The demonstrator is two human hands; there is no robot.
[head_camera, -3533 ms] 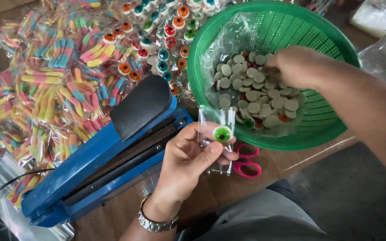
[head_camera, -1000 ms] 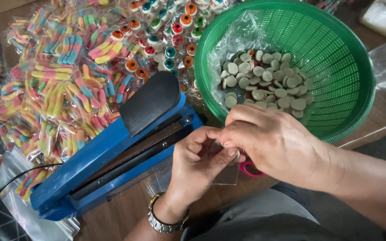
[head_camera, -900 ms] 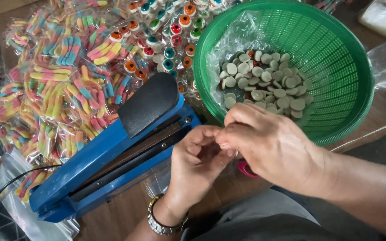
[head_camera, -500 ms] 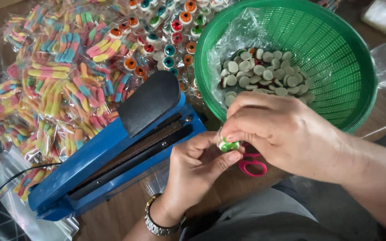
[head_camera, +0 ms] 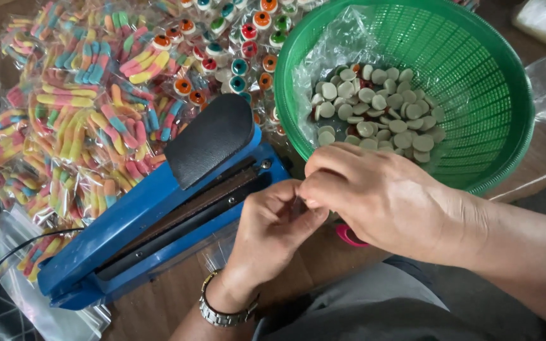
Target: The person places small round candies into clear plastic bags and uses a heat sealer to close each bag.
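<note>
Here the two hands meet just in front of the blue heat sealer [head_camera: 153,227], over the wooden table [head_camera: 159,303]. The left hand [head_camera: 273,233], with a metal watch [head_camera: 222,312] on its wrist, comes up from below with its fingers curled inward. The right hand [head_camera: 380,196] reaches across from the right, and its thumb and fingertips are pinched together against the left hand's fingers. Something small is clearly being gripped between them, but both hands cover it, so I cannot tell what it is.

A sliver of pink scissors handle [head_camera: 349,235] peeks out on the table just beneath the right hand. The sealer lies slantwise, its black press pad [head_camera: 210,139] pointing up toward a green plastic basket [head_camera: 475,82]. That basket sits just beyond the right hand, lined with a clear plastic bag [head_camera: 336,57] holding a heap of pale round candies [head_camera: 380,113].

Left of the basket, and behind the sealer, lies a big spread of clear packets of striped gummy worms [head_camera: 77,120], and near the basket a cluster of packeted round eyeball-like candies [head_camera: 235,38] with coloured centres. A black cord [head_camera: 1,265] trails off the sealer's near end.
</note>
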